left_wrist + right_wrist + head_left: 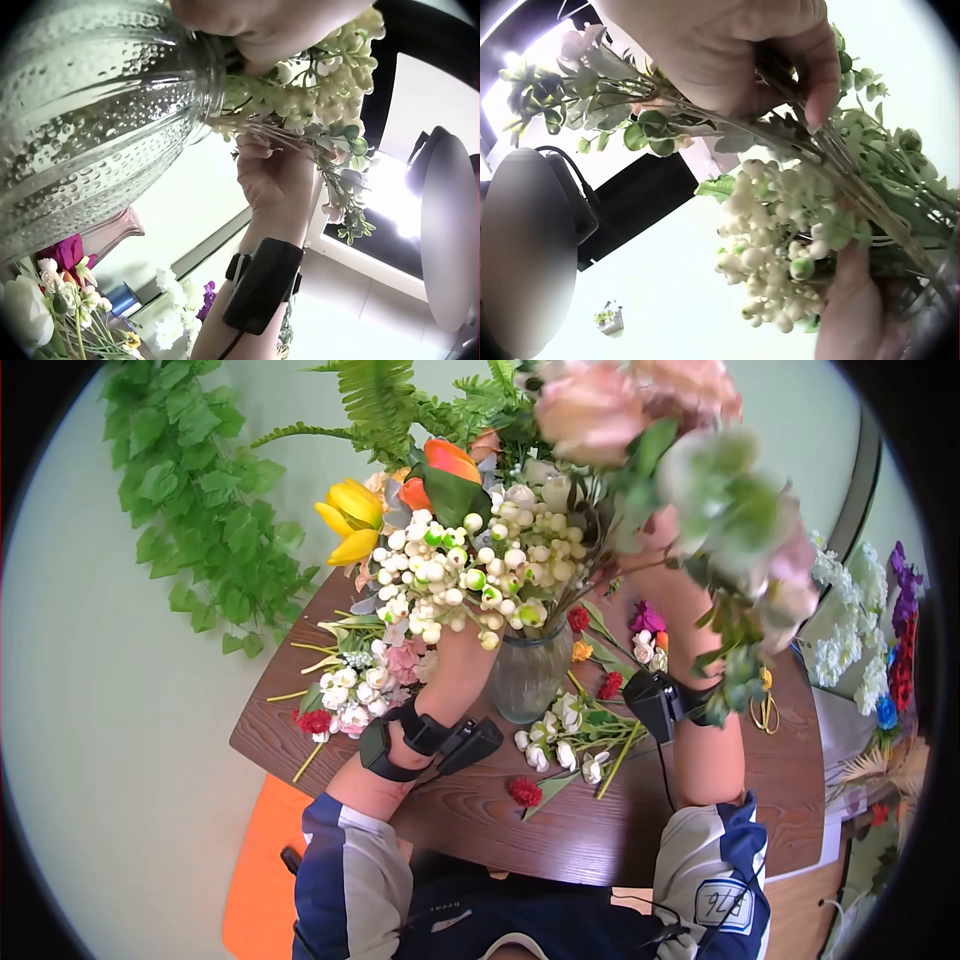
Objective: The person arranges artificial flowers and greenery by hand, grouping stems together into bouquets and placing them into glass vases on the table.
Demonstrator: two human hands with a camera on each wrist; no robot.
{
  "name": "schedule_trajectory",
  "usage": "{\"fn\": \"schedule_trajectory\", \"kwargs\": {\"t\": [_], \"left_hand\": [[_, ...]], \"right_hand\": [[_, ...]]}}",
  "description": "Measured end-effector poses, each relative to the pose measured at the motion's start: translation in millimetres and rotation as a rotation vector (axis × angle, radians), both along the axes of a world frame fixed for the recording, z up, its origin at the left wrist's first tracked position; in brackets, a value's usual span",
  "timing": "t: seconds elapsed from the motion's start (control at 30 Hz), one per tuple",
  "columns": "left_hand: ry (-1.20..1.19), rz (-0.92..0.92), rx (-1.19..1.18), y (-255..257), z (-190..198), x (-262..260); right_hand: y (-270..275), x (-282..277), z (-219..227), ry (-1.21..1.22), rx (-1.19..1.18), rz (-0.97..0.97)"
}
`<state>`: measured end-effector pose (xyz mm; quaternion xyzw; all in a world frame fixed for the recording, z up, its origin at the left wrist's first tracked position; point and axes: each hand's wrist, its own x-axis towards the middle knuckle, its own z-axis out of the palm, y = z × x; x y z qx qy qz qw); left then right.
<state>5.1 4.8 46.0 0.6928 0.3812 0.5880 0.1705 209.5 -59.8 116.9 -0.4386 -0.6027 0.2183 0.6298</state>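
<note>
A ribbed clear glass vase [528,682] [82,120] stands on the table, full of flowers: white berries [430,570] [757,247], a yellow tulip [352,520], an orange tulip [450,460] and fern. My left hand [277,26] [855,307] is curled round stems at the vase's mouth; berries hide most of its fingers in the head view. Above and right of the mouth, my right hand [665,550] [262,176] [742,52] pinches long thin stems [840,169] between thumb and fingers. Blurred pink roses [600,415] and greenery lean over that hand.
Cut flowers lie left of the vase [350,690], and white buds [566,753] and a red carnation [524,791] lie in front. Scissors [766,714] rest at the table's right. Leafy vines [190,490] hang on the left wall; more flowers [850,620] stand beyond the right edge.
</note>
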Motion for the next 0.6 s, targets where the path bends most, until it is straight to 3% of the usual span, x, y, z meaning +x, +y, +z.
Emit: {"fn": "schedule_trajectory", "kwargs": {"t": [0.03, 0.1, 0.2, 0.23, 0.4, 0.43, 0.47, 0.6], "left_hand": [[0.001, 0.0, 0.001, 0, 1, -2], [0.533, 0.237, 0.173, 2, 2, -7], [0.444, 0.143, 0.157, 3, 1, -9], [0.127, 0.05, 0.251, 12, -11, -4], [0.153, 0.007, 0.259, -4, -19, -17], [0.159, -0.001, 0.265, -4, -18, -20], [0.167, -0.011, 0.27, -9, -20, -22], [0.204, -0.064, 0.287, -12, -18, -22]], "right_hand": [[26, 14, 6, 0.016, 0.001, 0.003], [36, -12, -2, 0.046, 0.004, 0.009], [1, -19, -48, 0.083, 0.011, 0.016], [7, -27, -52, 0.098, 0.011, 0.016], [21, -31, -79, 0.181, 0.01, 0.025], [47, -41, -73, 0.197, 0.014, 0.028], [25, -17, -95, 0.215, 0.017, 0.03], [45, -6, -113, 0.294, 0.027, 0.027]]}}
